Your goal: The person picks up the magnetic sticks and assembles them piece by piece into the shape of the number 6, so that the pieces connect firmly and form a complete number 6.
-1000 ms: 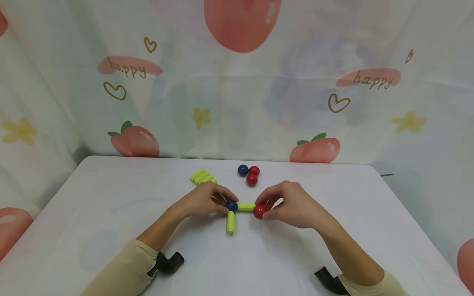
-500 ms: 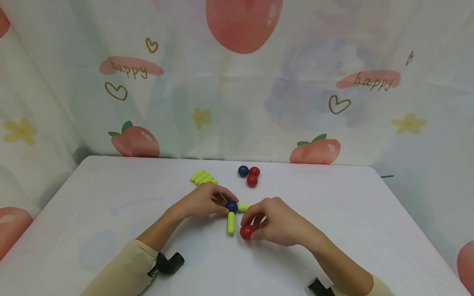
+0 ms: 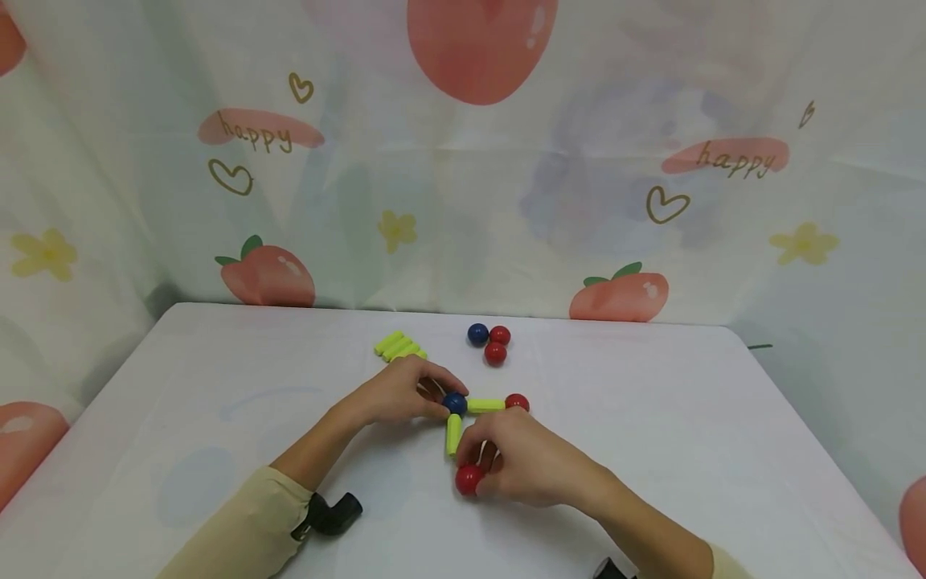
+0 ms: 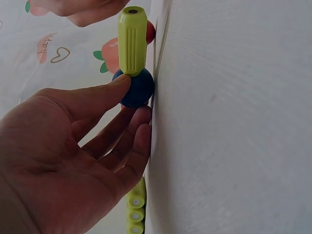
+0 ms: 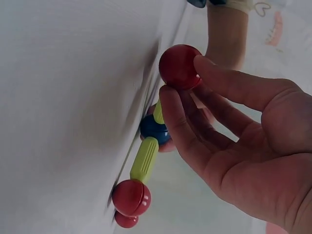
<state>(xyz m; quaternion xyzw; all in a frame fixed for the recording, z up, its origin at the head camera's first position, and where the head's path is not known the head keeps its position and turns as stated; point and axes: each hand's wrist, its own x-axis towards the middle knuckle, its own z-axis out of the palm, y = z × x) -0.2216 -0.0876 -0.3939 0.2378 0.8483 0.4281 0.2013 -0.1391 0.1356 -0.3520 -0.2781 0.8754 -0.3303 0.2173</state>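
My left hand [image 3: 405,392] pinches a dark blue ball [image 3: 454,404] between thumb and fingers, low over the table. Two ribbed yellow-green rods adjoin that ball: one rod [image 3: 486,405] runs right to a red ball [image 3: 517,400], the other rod [image 3: 453,434] points toward the front edge. In the left wrist view, the front rod [image 4: 132,44] shows a small dark disc in its free end. My right hand [image 3: 531,458] holds another red ball [image 5: 179,67] at the fingertips, just in front of that end, and partly covers the front rod in the head view.
Farther back on the white table [image 3: 615,362] lie several yellow-green rods [image 3: 400,346] side by side. Right of them, a blue ball [image 3: 477,334] and two red balls [image 3: 495,354] sit clustered. A printed cloth [image 3: 463,201] hangs behind the table.
My right hand has moved toward the front and left with its red ball, away from the right rod's end. The red ball there now shows. My left hand keeps its place on the blue ball.
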